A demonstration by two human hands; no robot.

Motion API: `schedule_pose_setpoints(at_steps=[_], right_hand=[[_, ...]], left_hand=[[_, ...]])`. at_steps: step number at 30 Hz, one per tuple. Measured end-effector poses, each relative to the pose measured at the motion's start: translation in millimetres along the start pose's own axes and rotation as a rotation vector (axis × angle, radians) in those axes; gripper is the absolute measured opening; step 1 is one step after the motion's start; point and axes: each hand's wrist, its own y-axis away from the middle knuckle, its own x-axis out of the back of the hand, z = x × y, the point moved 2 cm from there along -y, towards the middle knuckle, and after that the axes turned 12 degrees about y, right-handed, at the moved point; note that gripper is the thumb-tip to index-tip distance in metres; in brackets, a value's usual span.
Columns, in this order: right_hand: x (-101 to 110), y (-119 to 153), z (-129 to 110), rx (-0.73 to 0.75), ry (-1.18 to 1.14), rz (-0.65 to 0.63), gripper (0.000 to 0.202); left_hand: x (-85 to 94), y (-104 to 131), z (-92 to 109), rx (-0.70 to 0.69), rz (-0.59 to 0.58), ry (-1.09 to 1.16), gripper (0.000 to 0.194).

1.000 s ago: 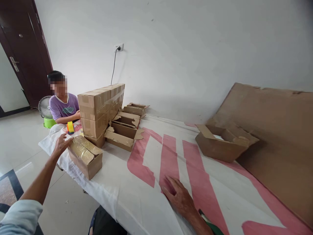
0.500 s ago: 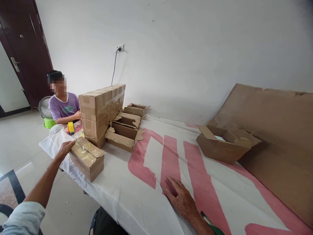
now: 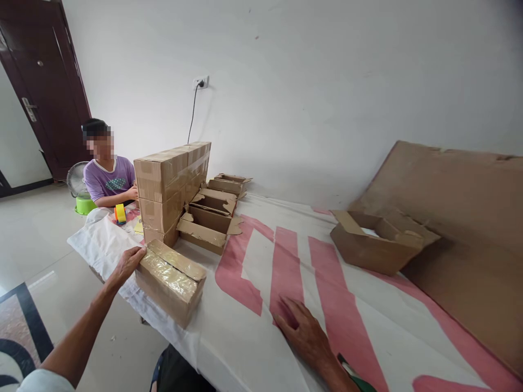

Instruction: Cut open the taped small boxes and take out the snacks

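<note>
A closed cardboard box (image 3: 165, 291) with shiny clear tape over its top stands near the table's left edge. My left hand (image 3: 129, 263) grips its far left end; some of the fingers are hidden behind the box. Palm down, my right hand (image 3: 302, 329) rests on the white and pink cloth (image 3: 241, 337), fingers outstretched and holding nothing. Beyond the taped box rises a stack of closed cardboard boxes (image 3: 159, 185). An open cardboard box (image 3: 206, 228) lies beside that stack, with more open ones behind it.
Another open box (image 3: 368, 247) with something white inside sits at the right, before a large cardboard sheet (image 3: 461, 218). A person in a purple shirt (image 3: 108, 182) sits across the table's far left end, near a yellow tape roll (image 3: 120, 213). A white wall (image 3: 327, 98) stands behind.
My left hand has brought the taped box closer to me and to the right along the table. My right hand has stayed on the cloth.
</note>
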Motion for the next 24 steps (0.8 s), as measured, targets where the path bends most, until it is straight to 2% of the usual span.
schedule_pose_setpoints(at_steps=[6,13,20,24], right_hand=[[2.3,0.2,-4.4,-0.004,-0.008,0.014,0.061],[3.9,0.6,-5.8,-0.007,-0.017,0.026,0.058],[14.9,0.3,-16.8,0.028,-0.007,0.052,0.052],[10.6,0.9,-12.8,0.022,-0.006,0.046,0.053]], left_hand=[[-31.5,18.2,8.2,-0.017,-0.081,-0.018,0.061],[-59.9,28.6,9.3,-0.031,-0.145,-0.018,0.059],[-73.3,39.9,9.9,-0.079,-0.202,0.025,0.053],[-75.0,41.0,5.3,-0.083,-0.191,0.031,0.059]])
